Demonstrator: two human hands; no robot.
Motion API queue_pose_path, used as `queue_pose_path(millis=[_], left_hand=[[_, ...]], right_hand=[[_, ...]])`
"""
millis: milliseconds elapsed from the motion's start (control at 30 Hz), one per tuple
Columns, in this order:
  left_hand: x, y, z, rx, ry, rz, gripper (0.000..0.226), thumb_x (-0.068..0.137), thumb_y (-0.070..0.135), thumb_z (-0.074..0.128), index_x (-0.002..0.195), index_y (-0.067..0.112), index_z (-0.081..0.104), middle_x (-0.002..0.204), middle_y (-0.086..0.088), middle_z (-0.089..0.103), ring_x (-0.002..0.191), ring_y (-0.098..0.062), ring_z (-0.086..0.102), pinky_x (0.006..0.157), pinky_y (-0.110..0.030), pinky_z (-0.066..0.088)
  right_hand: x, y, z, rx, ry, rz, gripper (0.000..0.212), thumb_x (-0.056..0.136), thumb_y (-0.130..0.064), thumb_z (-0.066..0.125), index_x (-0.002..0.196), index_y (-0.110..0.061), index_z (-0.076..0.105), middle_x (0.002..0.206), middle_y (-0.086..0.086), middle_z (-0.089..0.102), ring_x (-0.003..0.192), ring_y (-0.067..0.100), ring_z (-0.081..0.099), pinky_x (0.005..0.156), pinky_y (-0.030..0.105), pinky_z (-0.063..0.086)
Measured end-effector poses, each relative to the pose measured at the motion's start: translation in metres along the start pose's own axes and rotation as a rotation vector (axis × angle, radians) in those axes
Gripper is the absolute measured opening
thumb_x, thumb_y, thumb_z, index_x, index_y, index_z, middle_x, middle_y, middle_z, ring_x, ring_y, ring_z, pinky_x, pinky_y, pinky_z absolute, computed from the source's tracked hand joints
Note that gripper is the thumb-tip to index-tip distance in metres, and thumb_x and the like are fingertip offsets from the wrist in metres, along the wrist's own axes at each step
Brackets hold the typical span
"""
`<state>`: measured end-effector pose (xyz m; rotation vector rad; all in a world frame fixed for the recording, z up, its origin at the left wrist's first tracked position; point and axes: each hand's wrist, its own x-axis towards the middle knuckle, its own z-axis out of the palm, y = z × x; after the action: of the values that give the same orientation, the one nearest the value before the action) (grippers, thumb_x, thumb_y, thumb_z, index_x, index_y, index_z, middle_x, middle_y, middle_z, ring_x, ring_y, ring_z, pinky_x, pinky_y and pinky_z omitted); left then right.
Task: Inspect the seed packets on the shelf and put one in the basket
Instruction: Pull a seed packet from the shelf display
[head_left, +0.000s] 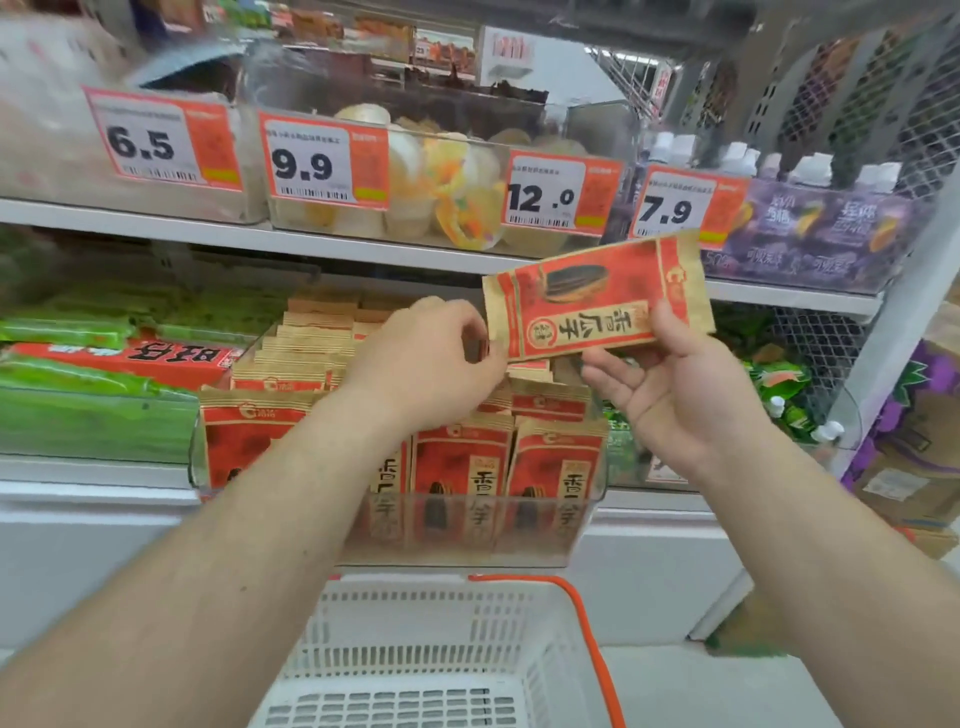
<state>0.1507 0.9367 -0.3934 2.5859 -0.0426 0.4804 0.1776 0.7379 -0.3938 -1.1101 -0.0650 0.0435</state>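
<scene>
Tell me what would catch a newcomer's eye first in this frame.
Most striking is the red and tan seed packet, held sideways at centre right in front of the shelves, pinched by the left hand and the right hand. Big orange price tags line the upper shelf, and a white basket with an orange handle waits below.

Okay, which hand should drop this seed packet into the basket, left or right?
Probably the right hand: its thumb already pinches the seed packet; the left hand only touches its end.

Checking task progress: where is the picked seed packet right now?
In the head view, the seed packet is held sideways right of centre between left hand and right hand, above the shelf bin, not in the basket.
</scene>
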Motion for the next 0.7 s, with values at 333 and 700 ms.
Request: queue_pose_path(millis=[333, 700], left_hand=[[0.040, -0.029, -0.018, 0.177, -0.762, 0.077, 0.098, 0.068, 0.086, 0.044, 0.153, 0.039, 0.028, 0.156, 0.014, 0.036, 0.139, -0.011, 0.038, 0.108, -0.029, 0.031], [0.037, -0.055, -0.002, 0.286, -0.643, 0.275, 0.090, 0.077, 0.069, 0.067, 0.151, 0.049, 0.019, 0.147, 0.015, 0.041, 0.135, -0.010, 0.035, 0.109, -0.036, 0.038]], right_hand=[[0.087, 0.016, 0.028, -0.856, -0.267, -0.059, 0.019, 0.101, -0.025, 0.057, 0.110, -0.012, 0.068, 0.106, 0.011, 0.075, 0.102, 0.029, 0.072, 0.098, 0.043, 0.055], [0.140, 0.042, 0.055, -1.520, -0.421, -0.036, 0.016, 0.094, -0.026, 0.066, 0.096, -0.014, 0.076, 0.088, 0.000, 0.076, 0.082, 0.019, 0.069, 0.076, 0.028, 0.054]])
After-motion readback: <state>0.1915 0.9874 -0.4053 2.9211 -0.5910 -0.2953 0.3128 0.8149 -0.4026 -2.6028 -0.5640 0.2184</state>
